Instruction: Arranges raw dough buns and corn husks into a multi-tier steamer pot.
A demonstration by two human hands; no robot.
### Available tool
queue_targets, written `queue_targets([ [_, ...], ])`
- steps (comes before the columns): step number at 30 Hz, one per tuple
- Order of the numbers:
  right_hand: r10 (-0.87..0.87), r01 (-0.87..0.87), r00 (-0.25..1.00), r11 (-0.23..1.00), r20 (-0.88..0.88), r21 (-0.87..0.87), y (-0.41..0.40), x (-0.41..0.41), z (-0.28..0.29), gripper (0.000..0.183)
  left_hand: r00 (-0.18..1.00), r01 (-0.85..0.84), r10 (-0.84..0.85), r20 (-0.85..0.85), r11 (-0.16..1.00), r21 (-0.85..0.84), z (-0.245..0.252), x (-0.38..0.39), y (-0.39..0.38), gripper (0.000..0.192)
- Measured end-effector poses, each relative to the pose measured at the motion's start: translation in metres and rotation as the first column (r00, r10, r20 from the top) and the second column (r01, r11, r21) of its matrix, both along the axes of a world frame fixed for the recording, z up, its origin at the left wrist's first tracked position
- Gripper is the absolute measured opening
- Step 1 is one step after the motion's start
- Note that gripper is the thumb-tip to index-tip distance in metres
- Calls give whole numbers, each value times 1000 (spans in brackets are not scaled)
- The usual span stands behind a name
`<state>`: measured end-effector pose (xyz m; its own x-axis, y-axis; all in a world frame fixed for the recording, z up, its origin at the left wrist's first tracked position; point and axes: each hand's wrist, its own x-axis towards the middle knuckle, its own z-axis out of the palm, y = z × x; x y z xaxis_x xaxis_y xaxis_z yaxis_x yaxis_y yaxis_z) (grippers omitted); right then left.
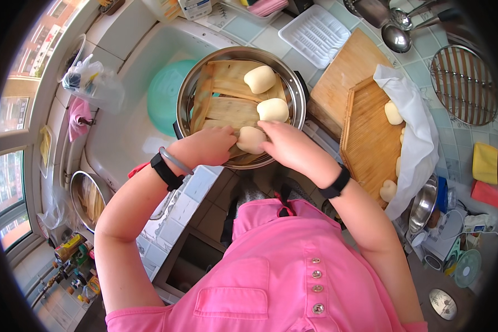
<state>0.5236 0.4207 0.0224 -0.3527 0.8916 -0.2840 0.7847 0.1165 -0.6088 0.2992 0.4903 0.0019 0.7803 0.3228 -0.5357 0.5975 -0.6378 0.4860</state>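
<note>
A round metal steamer pot (240,49) rests at the sink's edge, lined with overlapping dried husk leaves (230,108). Two pale dough buns, one (259,79) farther back and one (272,110) in front of it, lie on the leaves at the right. A third dough bun (251,140) is at the pot's near side, between my two hands. The fingertips of my left hand (213,145) are at its left side; whether they press on it is unclear. My right hand (284,143) has its thumb and fingers against its right side.
Right of the pot, a wooden board (357,54) lies under a wooden tray (367,137) with several dough buns, partly covered by white cloth (415,137). A white plastic tray (315,35) lies behind. Left are the sink (120,124) with a green basin (162,97) and a metal bowl (76,182) holding leaves.
</note>
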Motion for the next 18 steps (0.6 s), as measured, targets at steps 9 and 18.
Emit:
queue_targets([
  [9, -434, 525, 824, 827, -364, 202, -85, 80, 34, 19, 983, -104, 62, 173, 964, 246, 27, 10, -12, 18],
  [18, -784, 663, 614, 573, 88, 481, -206, 167, 36, 30, 751, -527, 427, 504, 847, 67, 65, 36, -31, 27],
])
